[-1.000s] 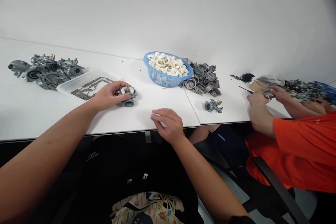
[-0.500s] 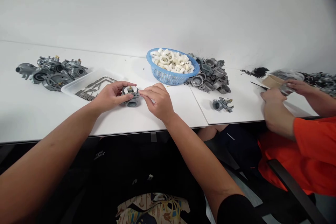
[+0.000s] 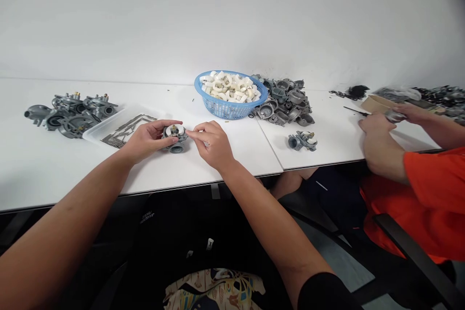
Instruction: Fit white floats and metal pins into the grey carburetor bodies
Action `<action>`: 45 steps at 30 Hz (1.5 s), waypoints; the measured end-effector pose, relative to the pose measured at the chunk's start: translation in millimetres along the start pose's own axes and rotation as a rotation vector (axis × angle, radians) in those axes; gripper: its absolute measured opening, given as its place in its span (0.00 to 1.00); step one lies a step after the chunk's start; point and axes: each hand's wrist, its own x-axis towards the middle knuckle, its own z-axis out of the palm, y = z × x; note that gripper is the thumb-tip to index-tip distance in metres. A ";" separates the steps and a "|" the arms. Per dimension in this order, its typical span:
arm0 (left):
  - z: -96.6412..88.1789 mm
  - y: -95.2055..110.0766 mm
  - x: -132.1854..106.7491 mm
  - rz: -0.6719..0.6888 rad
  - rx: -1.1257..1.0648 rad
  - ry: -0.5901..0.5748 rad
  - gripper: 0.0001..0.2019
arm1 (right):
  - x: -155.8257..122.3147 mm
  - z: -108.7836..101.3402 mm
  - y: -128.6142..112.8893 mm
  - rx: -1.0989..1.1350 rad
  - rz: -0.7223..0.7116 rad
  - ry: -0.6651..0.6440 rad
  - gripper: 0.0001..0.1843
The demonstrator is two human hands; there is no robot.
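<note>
A grey metal carburetor body (image 3: 177,147) rests on the white table, a white plastic float (image 3: 175,130) seated in its upturned top. My left hand (image 3: 147,140) grips the body from the left, thumb in front and fingers behind. At its right side, my right hand (image 3: 214,144) is closed in a pinch, thumb and index fingertip against the rim. Whatever the pinch holds is too small to make out. Just behind my left hand lies a clear shallow tray (image 3: 95,134) with many thin metal pins (image 3: 121,131).
A blue basket (image 3: 232,110) of white floats stands behind, with grey bowl castings (image 3: 285,99) heaped beside it. Several carburetors (image 3: 72,114) sit at left, another carburetor (image 3: 302,141) at right. On the far right a co-worker's hands (image 3: 379,123) hold a screwdriver (image 3: 356,111) and a metal part.
The view has shifted slightly. Both my hands stay at the carburetor, with the right fingertips still at its right side. The co-worker's hands have moved a little.
</note>
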 end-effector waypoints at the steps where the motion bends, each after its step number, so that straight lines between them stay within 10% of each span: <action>1: 0.0 0.1 -0.2 -0.001 -0.010 0.001 0.29 | -0.2 0.1 -0.2 0.018 0.016 -0.005 0.15; 13: -3.8 -8.9 1.1 0.034 -0.023 0.007 0.28 | 6.1 2.5 -12.8 0.037 0.208 -0.093 0.09; 45: -2.5 -1.0 0.5 0.065 0.111 0.004 0.28 | 4.9 6.3 -13.4 0.097 0.133 -0.067 0.09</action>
